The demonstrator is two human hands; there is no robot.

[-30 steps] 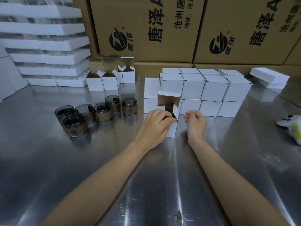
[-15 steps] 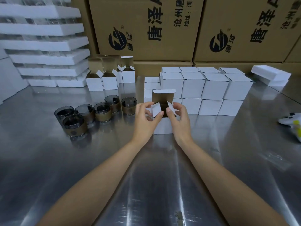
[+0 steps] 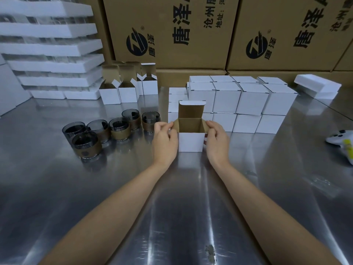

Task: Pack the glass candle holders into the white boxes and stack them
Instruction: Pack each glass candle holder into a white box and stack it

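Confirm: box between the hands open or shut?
Open. The box has its lid flap standing up; left hand and right hand hold side flaps outward.

A packing warehouse: printed cardboard cartons (image 3: 172,31), foam trays (image 3: 51,48), a steel table (image 3: 172,207).

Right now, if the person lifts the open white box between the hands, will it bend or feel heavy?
Probably light: no glass shows inside the open white box. It may flex when squeezed, since its card walls look thin and the lid flap stands open. The left hand and right hand pinch its side flaps, which could fold.
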